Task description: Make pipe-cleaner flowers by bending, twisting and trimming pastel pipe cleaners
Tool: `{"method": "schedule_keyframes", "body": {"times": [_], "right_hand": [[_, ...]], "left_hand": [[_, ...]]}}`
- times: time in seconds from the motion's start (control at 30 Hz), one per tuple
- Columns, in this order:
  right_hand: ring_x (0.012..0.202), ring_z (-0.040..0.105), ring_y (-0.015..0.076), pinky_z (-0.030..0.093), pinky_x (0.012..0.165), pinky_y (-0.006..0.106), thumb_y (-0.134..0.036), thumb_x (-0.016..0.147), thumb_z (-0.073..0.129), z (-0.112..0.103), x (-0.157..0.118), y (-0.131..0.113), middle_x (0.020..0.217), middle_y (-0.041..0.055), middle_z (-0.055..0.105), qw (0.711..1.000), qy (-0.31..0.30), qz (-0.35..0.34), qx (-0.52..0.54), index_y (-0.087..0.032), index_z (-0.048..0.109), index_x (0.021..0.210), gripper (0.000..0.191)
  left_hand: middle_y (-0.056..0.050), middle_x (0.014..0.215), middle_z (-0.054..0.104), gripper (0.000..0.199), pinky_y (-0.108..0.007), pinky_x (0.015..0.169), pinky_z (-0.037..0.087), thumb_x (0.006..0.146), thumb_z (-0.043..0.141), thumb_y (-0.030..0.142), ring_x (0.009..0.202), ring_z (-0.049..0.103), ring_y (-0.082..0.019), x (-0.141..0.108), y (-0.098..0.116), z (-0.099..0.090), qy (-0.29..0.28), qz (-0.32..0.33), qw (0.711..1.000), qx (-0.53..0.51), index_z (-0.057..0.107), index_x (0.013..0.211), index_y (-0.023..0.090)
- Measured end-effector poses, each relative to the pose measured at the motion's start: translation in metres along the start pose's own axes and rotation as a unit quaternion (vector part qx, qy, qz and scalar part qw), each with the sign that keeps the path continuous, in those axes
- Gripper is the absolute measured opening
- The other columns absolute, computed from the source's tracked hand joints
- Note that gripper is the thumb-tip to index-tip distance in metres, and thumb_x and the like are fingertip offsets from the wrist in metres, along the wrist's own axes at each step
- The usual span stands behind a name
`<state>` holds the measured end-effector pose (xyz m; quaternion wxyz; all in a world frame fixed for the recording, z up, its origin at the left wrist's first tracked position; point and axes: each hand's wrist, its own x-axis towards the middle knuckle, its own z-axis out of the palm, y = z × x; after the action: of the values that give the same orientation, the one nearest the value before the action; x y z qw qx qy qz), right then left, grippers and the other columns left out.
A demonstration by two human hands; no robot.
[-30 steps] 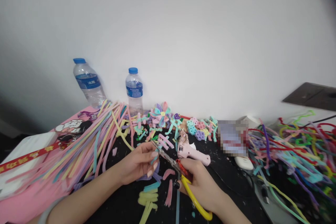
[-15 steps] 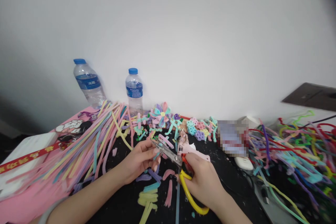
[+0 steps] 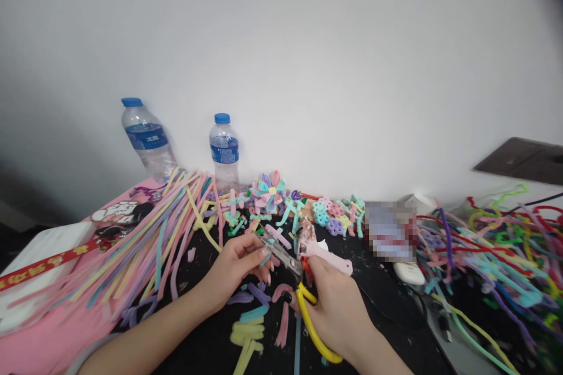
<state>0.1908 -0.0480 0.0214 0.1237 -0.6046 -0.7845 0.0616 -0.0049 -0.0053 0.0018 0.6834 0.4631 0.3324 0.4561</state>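
My right hand (image 3: 338, 302) is closed around the yellow-handled scissors (image 3: 284, 258), whose metal blades point up and left toward my left hand (image 3: 244, 261). Fingers and thumb of my left hand pinch a short teal pipe cleaner piece (image 3: 266, 257) beside the blades; most of it is hidden. Below both hands lie cut lengths on the black table: purple pieces (image 3: 258, 294), pink pieces (image 3: 282, 323) and yellow pieces (image 3: 247, 333). Just beyond the scissors rests a pale pink tool (image 3: 328, 255), its kind unclear.
Long pastel pipe cleaners (image 3: 145, 234) spread across the left side. Two water bottles (image 3: 225, 152) stand against the wall. Finished pipe cleaner flowers (image 3: 272, 190) sit at the back. On the right are a tangle of colourful pipe cleaners (image 3: 505, 275) and a white case (image 3: 409, 273).
The scissors and my right hand have shifted slightly left and down. The scissor handles look closer together, and my left hand keeps its pinch, moving slightly right.
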Motion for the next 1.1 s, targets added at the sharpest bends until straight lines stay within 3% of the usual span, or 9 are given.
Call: {"method": "schedule_keyframes", "body": {"times": [0.17,0.3,0.47,0.6,0.9,0.97,1.1], "right_hand": [[0.062,0.054,0.0192,0.03,0.051,0.025,-0.038,0.076,0.054,0.001,0.0,-0.001,0.073,0.0022,0.059,1.0,0.001,-0.003,0.004,-0.021,0.048,0.076,0.019],[0.064,0.054,0.019,0.03,0.052,0.025,-0.035,0.075,0.056,0.0,0.001,-0.001,0.073,0.002,0.058,1.0,-0.008,-0.001,0.013,-0.021,0.047,0.073,0.017],[0.061,0.049,0.0165,0.027,0.052,0.024,-0.033,0.072,0.059,-0.002,0.0,-0.001,0.07,-0.0002,0.055,0.999,-0.018,0.0,0.042,-0.021,0.043,0.069,0.02],[0.058,0.044,0.0135,0.025,0.051,0.023,-0.029,0.068,0.061,-0.006,0.001,-0.001,0.067,-0.0024,0.051,0.996,-0.031,-0.017,0.076,-0.021,0.038,0.065,0.025],[0.055,0.037,0.0109,0.023,0.048,0.021,-0.025,0.063,0.061,-0.012,0.001,0.001,0.063,-0.0051,0.045,0.986,-0.063,-0.103,0.119,-0.021,0.036,0.063,0.025],[0.056,0.04,0.0116,0.025,0.049,0.021,-0.025,0.064,0.06,-0.012,0.0,0.002,0.066,-0.0041,0.048,0.987,-0.052,-0.1,0.115,-0.021,0.037,0.065,0.023],[0.061,0.046,0.0152,0.029,0.053,0.024,-0.025,0.066,0.059,-0.01,0.002,0.004,0.076,-0.0001,0.053,0.997,0.0,-0.049,0.065,-0.02,0.041,0.078,0.022]], "left_hand": [[0.0,0.056,0.062,0.021,-0.022,0.053,0.046,0.08,0.059,0.028,0.051,0.059,-0.012,-0.001,0.008,0.004,0.02,0.035,0.994,0.097,0.057,0.065,0.013],[0.001,0.056,0.061,0.02,-0.022,0.053,0.046,0.079,0.06,0.028,0.051,0.059,-0.012,-0.001,0.006,0.004,0.015,0.023,0.998,0.061,0.057,0.066,0.014],[0.0,0.063,0.062,0.015,-0.02,0.05,0.046,0.077,0.064,0.026,0.049,0.058,-0.01,0.001,-0.002,-0.002,-0.027,-0.041,0.996,-0.076,0.057,0.073,0.014],[0.001,0.055,0.061,0.019,-0.016,0.041,0.042,0.071,0.07,0.026,0.042,0.054,-0.007,0.001,-0.001,-0.004,-0.069,-0.082,0.982,-0.155,0.056,0.074,0.014],[-0.001,0.044,0.061,0.035,-0.013,0.025,0.026,0.057,0.078,0.037,0.027,0.048,-0.008,-0.01,0.008,-0.009,-0.193,-0.204,0.946,-0.16,0.062,0.077,0.013],[0.0,0.045,0.06,0.033,-0.013,0.025,0.025,0.058,0.078,0.035,0.027,0.047,-0.008,-0.009,0.007,-0.008,-0.178,-0.187,0.951,-0.168,0.062,0.077,0.014],[0.001,0.051,0.061,0.024,-0.014,0.035,0.036,0.065,0.075,0.03,0.033,0.049,-0.005,-0.002,0.005,-0.004,-0.081,-0.092,0.977,-0.173,0.058,0.074,0.016]]}}
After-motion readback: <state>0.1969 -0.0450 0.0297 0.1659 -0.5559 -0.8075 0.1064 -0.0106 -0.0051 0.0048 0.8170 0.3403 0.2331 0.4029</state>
